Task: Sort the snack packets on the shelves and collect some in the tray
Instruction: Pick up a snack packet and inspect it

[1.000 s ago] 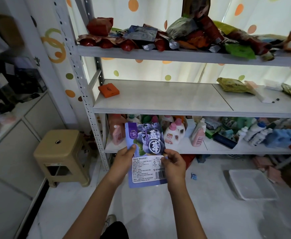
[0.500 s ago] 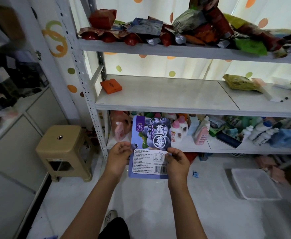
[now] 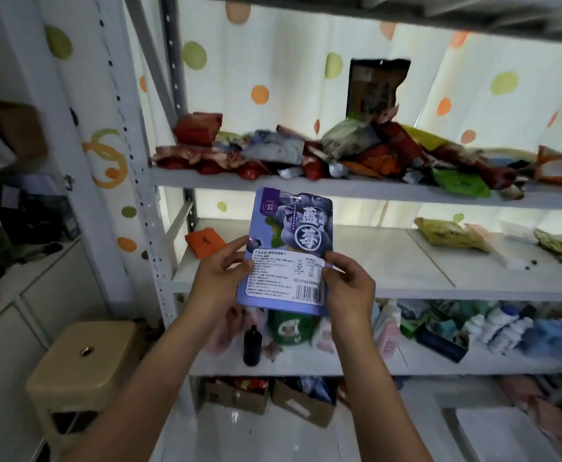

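I hold a purple blueberry snack packet (image 3: 289, 248) upright in front of the white shelf unit (image 3: 306, 188), its label side facing me. My left hand (image 3: 219, 278) pinches its left edge and my right hand (image 3: 349, 285) pinches its right edge. A heap of red, silver, orange and green snack packets (image 3: 339, 151) lies on the shelf above the packet. On the middle shelf an orange packet (image 3: 204, 243) lies at the left and yellowish packets (image 3: 449, 233) at the right. The white tray (image 3: 499, 435) sits on the floor at the lower right, blurred.
Bottles and cleaning goods (image 3: 439, 331) crowd the shelf below my hands. Cardboard boxes (image 3: 299, 401) sit under it on the floor. A beige plastic stool (image 3: 82, 365) stands to the left, beside white cabinets (image 3: 12, 295). A dotted curtain hangs behind the shelves.
Both hands have raised the purple packet from in front of the bottle shelf to in front of the middle shelf. My view has tilted upward and come closer to the shelves.
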A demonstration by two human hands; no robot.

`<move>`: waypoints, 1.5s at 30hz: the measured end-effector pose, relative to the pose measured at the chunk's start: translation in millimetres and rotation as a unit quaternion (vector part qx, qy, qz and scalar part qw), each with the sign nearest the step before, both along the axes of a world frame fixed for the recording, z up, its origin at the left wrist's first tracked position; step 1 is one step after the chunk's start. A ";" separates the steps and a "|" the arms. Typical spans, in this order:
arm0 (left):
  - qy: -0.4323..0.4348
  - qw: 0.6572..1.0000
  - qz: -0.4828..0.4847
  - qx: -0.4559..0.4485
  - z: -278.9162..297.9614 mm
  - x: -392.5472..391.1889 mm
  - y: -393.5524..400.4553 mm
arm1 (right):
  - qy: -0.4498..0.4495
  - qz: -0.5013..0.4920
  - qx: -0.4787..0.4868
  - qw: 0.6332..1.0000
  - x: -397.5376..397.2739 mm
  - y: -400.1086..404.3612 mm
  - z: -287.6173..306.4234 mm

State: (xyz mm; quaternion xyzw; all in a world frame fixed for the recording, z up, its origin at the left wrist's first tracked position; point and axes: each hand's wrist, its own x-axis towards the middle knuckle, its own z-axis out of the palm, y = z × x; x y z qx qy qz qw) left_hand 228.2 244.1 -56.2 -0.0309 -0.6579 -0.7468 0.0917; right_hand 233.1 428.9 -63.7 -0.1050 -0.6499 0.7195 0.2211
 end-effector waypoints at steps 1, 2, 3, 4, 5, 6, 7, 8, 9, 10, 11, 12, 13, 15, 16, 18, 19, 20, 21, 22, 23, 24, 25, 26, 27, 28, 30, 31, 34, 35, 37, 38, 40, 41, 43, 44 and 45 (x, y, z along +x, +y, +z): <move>0.018 1.000 -0.008 -0.014 14.1 -10.5 -4.3 | 0.012 0.002 0.008 1.000 -11.6 -2.0 15.6; 0.033 0.999 -0.020 -0.027 25.3 -20.3 -8.5 | 0.018 0.001 0.018 1.000 -21.4 -3.6 29.0; 0.050 0.997 -0.035 -0.037 38.8 -30.8 -12.2 | 0.025 -0.003 0.027 0.999 -33.4 -6.0 42.9; 0.068 0.995 -0.044 -0.050 50.4 -41.4 -16.6 | 0.033 -0.008 0.034 0.999 -45.0 -8.7 55.3; 0.084 0.993 -0.048 -0.067 61.4 -52.6 -21.1 | 0.042 -0.015 0.041 0.998 -57.4 -12.0 67.2; 0.097 0.990 -0.050 -0.087 72.9 -64.5 -24.5 | 0.049 -0.023 0.044 0.998 -70.2 -15.1 78.7; 0.099 0.988 -0.053 -0.103 82.8 -74.9 -27.1 | 0.051 -0.031 0.048 0.997 -80.9 -17.4 88.7; 0.100 0.987 -0.063 -0.109 94.8 -87.4 -30.6 | 0.054 -0.039 0.049 0.997 -93.8 -20.4 99.6; 0.099 0.985 -0.077 -0.115 106.0 -99.3 -33.5 | 0.057 -0.045 0.049 0.996 -105.7 -23.8 109.6; 0.104 0.983 -0.089 -0.125 114.6 -114.0 -37.5 | 0.059 -0.047 0.049 0.996 -118.3 -27.8 119.3; 0.111 0.980 -0.092 -0.138 122.7 -129.3 -41.9 | 0.057 -0.049 0.049 0.996 -130.9 -31.8 128.3; 0.116 0.978 -0.092 -0.146 128.9 -140.9 -45.5 | 0.052 -0.051 0.050 0.996 -141.5 -35.4 134.7; 0.116 0.978 -0.085 -0.152 135.8 -154.3 -50.5 | 0.048 -0.052 0.050 0.996 -154.4 -40.5 141.3; 0.123 0.975 -0.070 -0.174 142.5 -179.4 -61.4 | 0.037 -0.057 0.051 0.996 -179.7 -50.6 150.5; 0.129 0.973 -0.067 -0.181 145.0 -191.9 -66.0 | 0.029 -0.062 0.053 0.996 -191.9 -55.5 154.9; 0.132 0.975 -0.070 -0.167 149.5 -209.7 -71.2 | 0.016 -0.073 0.063 0.995 -212.4 -63.0 161.6; 0.126 0.976 -0.081 -0.158 151.8 -216.4 -72.2 | 0.014 -0.077 0.067 0.995 -221.4 -66.9 164.1; 0.127 0.975 -0.088 -0.163 151.6 -224.3 -72.7 | 0.011 -0.079 0.074 0.994 -228.4 -70.7 167.0; 0.132 0.970 -0.089 -0.185 151.4 -233.5 -72.9 | 0.008 -0.082 0.088 0.993 -234.1 -73.7 169.8; 0.137 0.961 -0.092 -0.224 151.4 -239.4 -72.5 | 0.003 -0.082 0.109 0.991 -238.4 -74.7 171.6; 0.140 0.950 -0.097 -0.262 151.3 -246.8 -72.8 | -0.001 -0.078 0.136 0.988 -243.2 -74.6 173.6; 0.145 0.938 -0.102 -0.299 151.1 -252.6 -72.6 | -0.007 -0.070 0.167 0.983 -247.4 -74.3 175.1; 0.149 0.928 -0.102 -0.325 150.6 -258.2 -71.9 | -0.013 -0.059 0.192 0.979 -251.7 -73.2 175.3; 0.154 0.919 -0.098 -0.350 150.0 -264.4 -70.5 | -0.022 -0.045 0.209 0.977 -257.0 -72.0 175.0; 0.161 0.909 -0.089 -0.375 149.5 -269.2 -69.2 | -0.033 -0.031 0.220 0.974 -262.3 -70.7 174.0; 0.160 0.897 -0.077 -0.404 147.9 -274.9 -67.3 | -0.045 -0.020 0.234 0.971 -267.9 -69.5 172.4; 0.151 0.872 -0.056 -0.463 143.6 -286.6 -62.3 | -0.058 -0.005 0.279 0.959 -280.2 -65.5 168.1; 0.142 0.863 -0.055 -0.482 140.9 -292.6 -60.4 | -0.064 0.000 0.304 0.951 -285.2 -63.7 166.0; 0.119 0.833 -0.071 -0.536 133.5 -299.7 -51.9 | -0.084 0.011 0.369 0.926 -294.4 -56.0 157.8; 0.116 0.820 -0.073 -0.556 131.3 -300.2 -49.3 | -0.092 0.016 0.392 0.915 -297.0 -53.9 154.2; 0.116 0.798 -0.064 -0.587 127.1 -301.2 -46.0 | -0.106 0.024 0.431 0.896 -301.7 -51.1 146.7; 0.117 0.790 -0.054 -0.599 125.0 -300.6 -45.7 | -0.107 0.024 0.446 0.888 -304.4 -49.7 142.9; 0.126 0.787 -0.039 -0.602 122.3 -298.8 -48.0 | -0.101 0.023 0.470 0.877 -307.0 -48.9 138.7; 0.136 0.791 -0.033 -0.596 122.5 -296.1 -50.1 | -0.098 0.024 0.477 0.873 -307.5 -50.1 138.8; 0.160 0.792 -0.024 -0.589 124.9 -288.8 -55.7 | -0.086 0.023 0.496 0.864 -307.9 -54.4 140.9; 0.172 0.792 -0.013 -0.586 126.4 -285.7 -59.4 | -0.071 0.023 0.507 0.859 -307.7 -57.7 142.3; 0.182 0.792 0.004 -0.583 127.7 -284.3 -64.2 | -0.053 0.020 0.520 0.852 -307.0 -61.6 144.0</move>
